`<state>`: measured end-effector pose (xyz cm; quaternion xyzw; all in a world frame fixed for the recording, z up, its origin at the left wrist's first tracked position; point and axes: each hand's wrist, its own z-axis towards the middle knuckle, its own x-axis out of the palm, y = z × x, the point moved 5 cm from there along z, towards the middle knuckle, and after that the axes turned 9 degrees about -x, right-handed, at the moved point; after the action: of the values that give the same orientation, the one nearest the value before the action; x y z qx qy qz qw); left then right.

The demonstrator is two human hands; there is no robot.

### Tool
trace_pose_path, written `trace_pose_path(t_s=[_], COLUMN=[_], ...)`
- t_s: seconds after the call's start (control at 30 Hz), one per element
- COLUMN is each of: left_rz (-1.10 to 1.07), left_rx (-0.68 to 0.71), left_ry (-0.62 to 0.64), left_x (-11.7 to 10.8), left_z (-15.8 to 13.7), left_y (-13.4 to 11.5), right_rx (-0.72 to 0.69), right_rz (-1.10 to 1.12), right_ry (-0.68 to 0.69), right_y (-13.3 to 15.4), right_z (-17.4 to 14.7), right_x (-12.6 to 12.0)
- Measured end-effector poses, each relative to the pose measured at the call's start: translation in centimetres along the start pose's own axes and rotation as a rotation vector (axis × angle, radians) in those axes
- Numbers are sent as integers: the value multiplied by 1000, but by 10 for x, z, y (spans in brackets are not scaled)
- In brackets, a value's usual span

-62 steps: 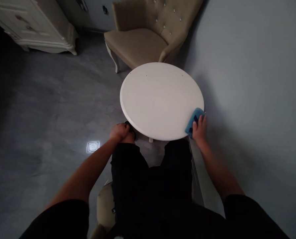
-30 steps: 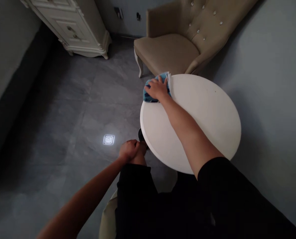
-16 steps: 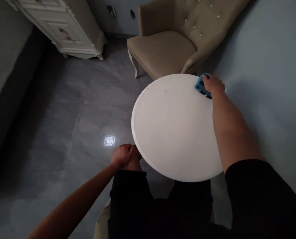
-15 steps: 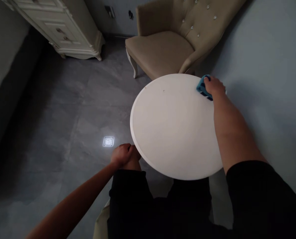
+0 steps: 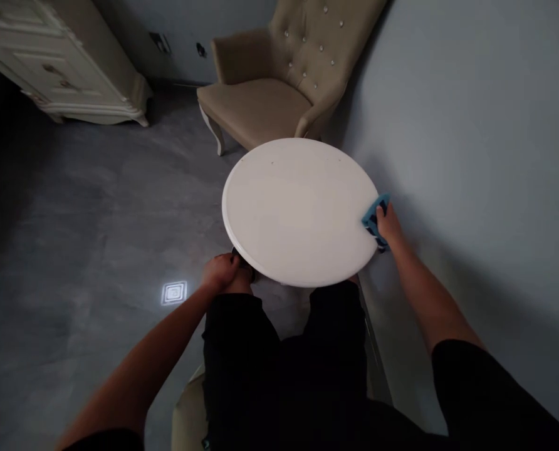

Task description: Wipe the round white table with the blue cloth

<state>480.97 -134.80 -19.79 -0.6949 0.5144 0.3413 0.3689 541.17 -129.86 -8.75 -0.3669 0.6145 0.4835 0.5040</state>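
Apparently wiping, the right hand (image 5: 388, 224) grasps a blue patterned cloth (image 5: 370, 217) against the white round tabletop (image 5: 298, 213), right of centre. The next stroke needs even pressure; I cannot tell the left hand (image 5: 220, 271) finger state

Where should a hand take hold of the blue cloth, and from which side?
Probably by its outer part, coming from the person's right, as the right hand does. The blue cloth overlaps the rim of the white table, with part of it past the edge, so fingers could likely pinch it there from both faces.
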Motion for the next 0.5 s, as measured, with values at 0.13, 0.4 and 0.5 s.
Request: trace_pose_path(t_s=[0.13,0.4,0.5], left_rz=[-4,-25,-33], left_rx=[3,39,24], left_ry=[-5,-39,-46], left_x=[2,8,9], left_z=[-4,-15,-17], left_y=[-1,-1,2], right_rx=[95,-213,-507], right_rz=[68,-46,-140], right_ry=[-110,-161,-66], right_y=[13,86,123], right_z=[-106,-230,-241], right_x=[16,66,79])
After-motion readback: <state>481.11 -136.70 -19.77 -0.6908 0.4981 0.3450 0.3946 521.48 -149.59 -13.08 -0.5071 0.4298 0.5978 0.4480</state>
